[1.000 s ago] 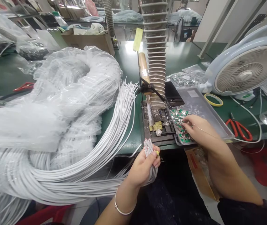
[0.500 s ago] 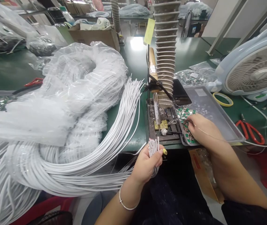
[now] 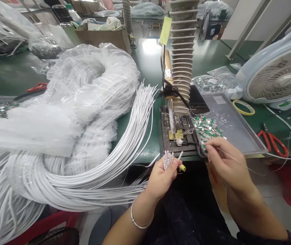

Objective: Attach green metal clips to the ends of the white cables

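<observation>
My left hand (image 3: 162, 178) is closed round a bundle of white cables (image 3: 168, 160), their cut ends pointing up. One cable leans apart to the right, and a small yellow piece sits by the fingertips. In a pinch, my right hand (image 3: 227, 163) holds a thin solder wire (image 3: 229, 156) that trails back across the hand. A tiny green piece shows at its fingertips, too small to make out fully. Small green-and-silver circuit boards (image 3: 208, 127) lie in the grey tray (image 3: 247, 136) just beyond. Between the hands and further back, a soldering iron (image 3: 169, 92) stands clamped, tip down.
A long coil of white cables (image 3: 84, 177), partly bagged in plastic, covers the left side. A ribbed hose (image 3: 182, 54) hangs behind the iron. Rightward are a phone (image 3: 198, 100), yellow tape (image 3: 243, 108), red-handled pliers (image 3: 273, 141) and a fan (image 3: 286, 78).
My right hand has drawn back from the circuit boards toward me, still pinching. The left hand has shifted slightly right, and one cable in it now tilts away from the bundle.
</observation>
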Available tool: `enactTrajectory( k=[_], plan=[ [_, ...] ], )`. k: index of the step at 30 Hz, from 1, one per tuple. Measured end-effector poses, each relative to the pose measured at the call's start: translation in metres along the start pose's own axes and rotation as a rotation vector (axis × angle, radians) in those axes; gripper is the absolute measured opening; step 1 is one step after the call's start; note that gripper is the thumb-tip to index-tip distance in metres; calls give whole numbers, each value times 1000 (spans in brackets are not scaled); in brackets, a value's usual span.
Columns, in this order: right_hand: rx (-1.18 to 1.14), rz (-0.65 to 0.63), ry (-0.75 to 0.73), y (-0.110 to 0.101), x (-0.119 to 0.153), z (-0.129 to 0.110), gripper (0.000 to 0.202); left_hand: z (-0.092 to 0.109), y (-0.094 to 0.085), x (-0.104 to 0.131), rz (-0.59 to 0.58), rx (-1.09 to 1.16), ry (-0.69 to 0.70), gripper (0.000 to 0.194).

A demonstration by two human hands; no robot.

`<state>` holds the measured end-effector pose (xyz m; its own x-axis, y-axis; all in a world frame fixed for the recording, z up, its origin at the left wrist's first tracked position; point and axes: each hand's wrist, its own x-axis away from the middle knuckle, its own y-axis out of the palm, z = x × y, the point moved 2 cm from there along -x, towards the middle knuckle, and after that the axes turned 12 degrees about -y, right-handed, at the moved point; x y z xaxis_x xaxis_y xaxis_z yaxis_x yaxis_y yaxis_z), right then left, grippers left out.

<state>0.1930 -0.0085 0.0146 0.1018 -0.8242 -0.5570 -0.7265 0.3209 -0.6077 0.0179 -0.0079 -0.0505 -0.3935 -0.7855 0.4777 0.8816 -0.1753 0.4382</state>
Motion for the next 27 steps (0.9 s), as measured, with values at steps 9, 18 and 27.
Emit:
enactTrajectory(
  k=[9,18,27],
  plan=[
    [-262,-106,99,33,8,-18,10,1,-2,3,1,-162,27,38],
    [-326,-128,81,38,5,-21,14,9,0,5,93,-374,174,37],
    [-367,-78,87,44,7,-19,11,22,5,6,58,-392,230,23]
  ],
)
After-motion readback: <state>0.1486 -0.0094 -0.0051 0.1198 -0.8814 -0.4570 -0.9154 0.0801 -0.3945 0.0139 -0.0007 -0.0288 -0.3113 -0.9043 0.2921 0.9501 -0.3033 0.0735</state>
